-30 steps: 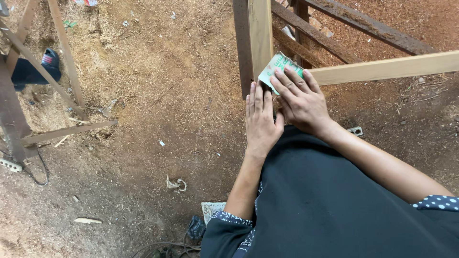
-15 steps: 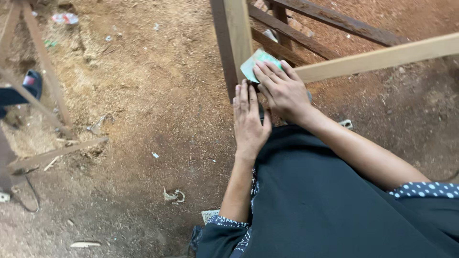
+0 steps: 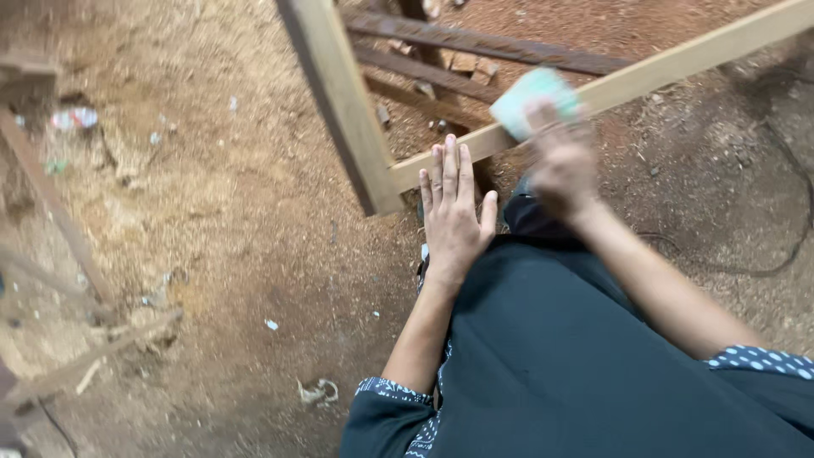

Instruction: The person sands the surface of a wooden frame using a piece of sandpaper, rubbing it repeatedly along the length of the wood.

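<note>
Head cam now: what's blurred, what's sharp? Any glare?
Head view: the right hand and the pale green sanding sheet it holds on the wooden rail are motion-smeared; the left hand, flat against that rail, is fairly sharp; the sawdust floor is soft; lighting is even, with no glare.

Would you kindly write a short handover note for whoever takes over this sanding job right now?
Left hand: flat, fingers spread, pressed on the pale wooden rail near its joint with the upright post.
Right hand: blurred, holding a pale green sanding sheet against the rail.
Done: cannot tell from the wood how much is sanded.
Left: likely the rail's length towards the upper right.
</note>
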